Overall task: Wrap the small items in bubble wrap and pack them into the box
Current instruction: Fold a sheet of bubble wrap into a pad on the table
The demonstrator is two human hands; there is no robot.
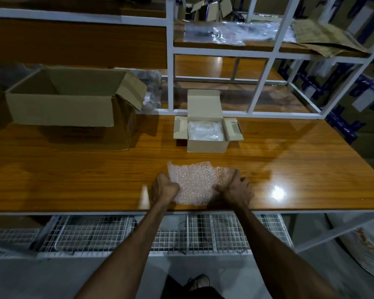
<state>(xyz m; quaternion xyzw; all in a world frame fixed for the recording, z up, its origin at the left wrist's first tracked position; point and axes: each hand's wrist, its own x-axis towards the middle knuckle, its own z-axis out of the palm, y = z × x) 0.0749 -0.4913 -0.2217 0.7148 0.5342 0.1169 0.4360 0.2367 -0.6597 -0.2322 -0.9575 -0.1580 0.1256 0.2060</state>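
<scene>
A sheet of clear bubble wrap [193, 182] lies near the front edge of the wooden table [289, 165]. My left hand [163, 188] grips its left side and my right hand [235, 189] grips its right side, fingers curled over the wrap. Whatever is under or inside the wrap is hidden. Behind it stands a small open cardboard box [206, 145] with a white wrapped bundle [204, 130] inside and its lid flap upright.
A large open cardboard box [61, 111] sits at the back left of the table. White metal shelving [171, 61] rises behind, holding plastic bags and folded cardboard. Wire mesh baskets [95, 234] hang below the table's front edge.
</scene>
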